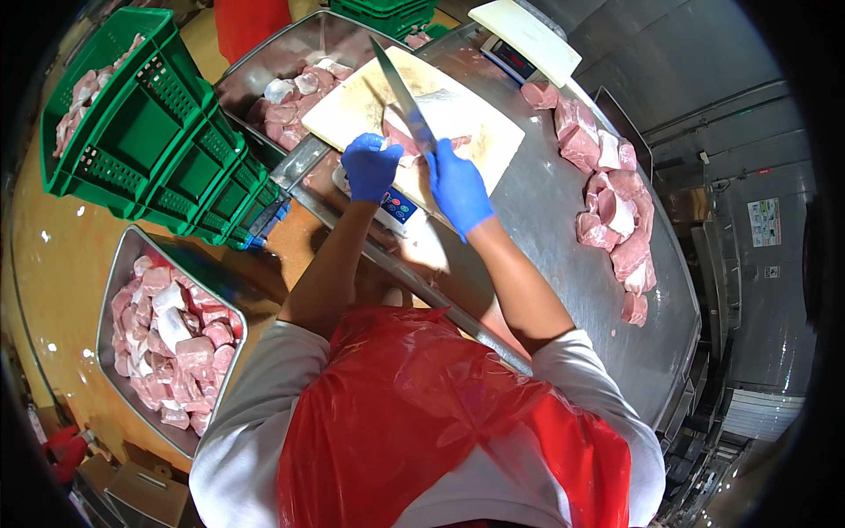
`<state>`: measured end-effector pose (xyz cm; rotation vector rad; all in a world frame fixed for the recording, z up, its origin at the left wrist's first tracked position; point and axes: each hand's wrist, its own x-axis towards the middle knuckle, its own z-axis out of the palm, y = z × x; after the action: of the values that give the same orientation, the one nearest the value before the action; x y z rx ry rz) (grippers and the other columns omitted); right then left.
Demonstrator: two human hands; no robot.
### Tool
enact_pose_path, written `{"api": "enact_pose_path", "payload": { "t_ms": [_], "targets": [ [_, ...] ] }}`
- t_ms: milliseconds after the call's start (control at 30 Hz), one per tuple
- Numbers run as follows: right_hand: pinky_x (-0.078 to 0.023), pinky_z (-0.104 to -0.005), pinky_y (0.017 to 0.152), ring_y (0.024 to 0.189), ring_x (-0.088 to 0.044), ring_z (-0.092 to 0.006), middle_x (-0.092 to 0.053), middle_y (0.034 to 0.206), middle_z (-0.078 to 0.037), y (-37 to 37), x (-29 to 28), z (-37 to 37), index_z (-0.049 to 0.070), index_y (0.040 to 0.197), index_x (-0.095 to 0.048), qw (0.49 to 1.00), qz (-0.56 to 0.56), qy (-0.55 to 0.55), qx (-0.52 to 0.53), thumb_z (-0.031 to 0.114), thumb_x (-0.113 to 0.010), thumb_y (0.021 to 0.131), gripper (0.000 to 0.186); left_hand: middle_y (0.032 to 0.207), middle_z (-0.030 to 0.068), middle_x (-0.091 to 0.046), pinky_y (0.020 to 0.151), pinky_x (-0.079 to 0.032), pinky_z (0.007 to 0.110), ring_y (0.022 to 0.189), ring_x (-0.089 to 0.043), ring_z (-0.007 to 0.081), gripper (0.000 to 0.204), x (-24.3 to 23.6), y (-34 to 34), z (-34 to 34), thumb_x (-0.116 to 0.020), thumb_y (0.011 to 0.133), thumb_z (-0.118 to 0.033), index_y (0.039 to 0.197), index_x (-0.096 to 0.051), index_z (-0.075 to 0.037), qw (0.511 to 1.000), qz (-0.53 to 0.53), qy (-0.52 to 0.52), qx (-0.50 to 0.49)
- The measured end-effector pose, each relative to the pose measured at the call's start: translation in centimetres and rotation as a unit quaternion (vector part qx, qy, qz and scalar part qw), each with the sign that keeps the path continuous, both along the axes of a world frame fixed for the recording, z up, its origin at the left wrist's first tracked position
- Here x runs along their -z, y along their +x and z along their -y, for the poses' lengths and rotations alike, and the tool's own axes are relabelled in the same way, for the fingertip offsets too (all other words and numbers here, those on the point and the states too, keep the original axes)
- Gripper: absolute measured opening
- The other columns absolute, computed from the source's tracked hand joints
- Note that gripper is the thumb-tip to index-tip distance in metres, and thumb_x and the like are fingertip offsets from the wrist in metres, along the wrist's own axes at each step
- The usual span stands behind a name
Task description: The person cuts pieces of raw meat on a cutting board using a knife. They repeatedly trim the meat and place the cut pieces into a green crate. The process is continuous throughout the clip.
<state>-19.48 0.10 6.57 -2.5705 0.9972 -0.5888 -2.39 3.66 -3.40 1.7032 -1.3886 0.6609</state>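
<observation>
My right hand (457,189), in a blue glove, is closed on the handle of a long knife (396,88), its blade pointing up and away across the white cutting board (488,150). Under the blade lies a piece of pork (434,112) with a pale upper side. My left hand (371,165), also gloved, has its fingers curled at the near-left end of that meat, gripping it, though the fingertips are partly hidden. A scale with a blue keypad (394,205) shows below the board, near the bench's front edge.
Steel bins of cut meat (176,352) (290,106) stand lower left and behind the board. Stacked green crates (141,132) are at left. Meat chunks (616,220) line the bench's (616,370) right, near another scale (506,57). Red clothing of another person (251,22) shows at top.
</observation>
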Motion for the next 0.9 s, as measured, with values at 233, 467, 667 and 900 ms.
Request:
{"api": "enact_pose_path", "payload": {
  "t_ms": [233, 467, 667, 900],
  "targets": [
    [-0.053, -0.0566, 0.071, 0.080, -0.067, -0.0476, -0.067, 0.086, -0.031, -3.2, -0.6, -1.5, 0.001, 0.114, -0.049, 0.978, -0.204, 0.027, -0.032, 0.016, -0.049, 0.098, 0.022, 0.062, 0.0089, -0.057, 0.055, -0.048, 0.043, 0.062, -0.061, 0.0285, 0.019, 0.7, 0.8, -0.7, -0.069, 0.075, -0.017, 0.059, -0.059, -0.013, 1.000, -0.026, 0.008, 0.013],
    [-0.050, -0.0594, 0.063, 0.072, -0.065, -0.0501, -0.064, 0.076, -0.032, -12.5, -6.8, -6.8, 0.001, 0.111, -0.046, 0.935, -0.348, 0.060, 0.000, 0.011, -0.051, 0.096, 0.018, 0.055, 0.0107, -0.058, 0.055, -0.046, 0.032, 0.051, -0.056, 0.0139, 0.032, -0.1, 3.9, -4.5, -0.080, 0.075, -0.028, 0.066, -0.066, -0.002, 0.836, -0.541, 0.079, 0.040],
    [-0.050, -0.0584, 0.064, 0.074, -0.064, -0.0513, -0.064, 0.079, -0.033, -1.6, -4.7, -4.2, -0.001, 0.109, -0.046, 0.988, -0.152, -0.008, -0.015, 0.012, -0.054, 0.095, 0.021, 0.068, 0.0108, -0.067, 0.061, -0.050, 0.031, 0.065, -0.063, 0.0109, 0.017, 0.4, 0.8, -5.6, -0.072, 0.076, -0.018, 0.072, -0.067, -0.002, 0.873, -0.470, 0.021, 0.125],
    [-0.053, -0.0546, 0.070, 0.080, -0.067, -0.0450, -0.066, 0.081, -0.029, 2.7, 0.2, -1.0, -0.001, 0.118, -0.046, 0.979, -0.188, -0.066, -0.041, 0.011, -0.051, 0.095, 0.026, 0.067, 0.0038, -0.066, 0.060, -0.050, 0.030, 0.064, -0.059, 0.0096, 0.010, 1.2, 1.8, -4.7, -0.071, 0.076, -0.009, 0.075, -0.067, 0.000, 0.806, -0.563, -0.064, 0.172]
  ]
}}
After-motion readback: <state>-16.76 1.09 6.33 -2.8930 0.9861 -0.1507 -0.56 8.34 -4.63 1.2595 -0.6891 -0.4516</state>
